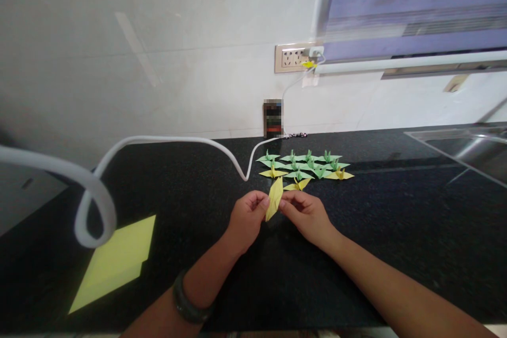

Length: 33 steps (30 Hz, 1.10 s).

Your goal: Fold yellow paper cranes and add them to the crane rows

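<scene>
A piece of yellow origami paper (274,198), folded into a narrow diamond, is held upright between my two hands above the black counter. My left hand (249,216) pinches its left edge with thumb and fingers. On the other side, my right hand (307,216) grips the right edge, its fingers curled. Just beyond my hands stand several folded green paper cranes (298,175) in loose rows. Among them are yellow paper cranes, one at the left (273,172), one at the right (339,174) and one nearest my right hand (298,185).
Yellow paper sheets (119,253) lie on the black counter (190,179) at the left. A thick white cable (174,139) loops across the left side. Against the wall leans a phone-like device (273,119), blurred out, below a wall socket (291,58). A metal sink (475,150) is at the right.
</scene>
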Each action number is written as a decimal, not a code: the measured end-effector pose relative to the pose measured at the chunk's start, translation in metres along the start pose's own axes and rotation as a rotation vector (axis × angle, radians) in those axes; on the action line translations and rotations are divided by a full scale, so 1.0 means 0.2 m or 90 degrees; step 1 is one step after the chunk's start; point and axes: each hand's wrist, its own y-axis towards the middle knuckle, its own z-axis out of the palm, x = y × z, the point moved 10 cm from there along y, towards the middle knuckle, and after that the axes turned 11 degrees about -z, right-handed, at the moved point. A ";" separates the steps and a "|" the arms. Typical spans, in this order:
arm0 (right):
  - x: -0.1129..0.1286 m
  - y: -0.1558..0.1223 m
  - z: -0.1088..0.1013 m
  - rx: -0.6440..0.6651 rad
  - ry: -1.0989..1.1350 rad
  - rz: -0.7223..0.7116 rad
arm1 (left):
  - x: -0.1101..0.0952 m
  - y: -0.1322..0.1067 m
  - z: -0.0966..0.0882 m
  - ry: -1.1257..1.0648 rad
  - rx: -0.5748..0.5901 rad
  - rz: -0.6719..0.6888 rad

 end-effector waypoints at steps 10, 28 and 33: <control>-0.05 -0.01 -0.01 -0.083 0.108 0.026 | 0.01 -0.01 0.00 0.004 -0.027 0.031; -0.02 -0.01 -0.02 -0.047 -0.064 0.023 | -0.02 -0.03 -0.04 0.040 -0.094 0.066; -0.01 -0.01 -0.03 -0.047 -0.077 0.012 | -0.01 -0.02 -0.04 0.048 -0.096 0.060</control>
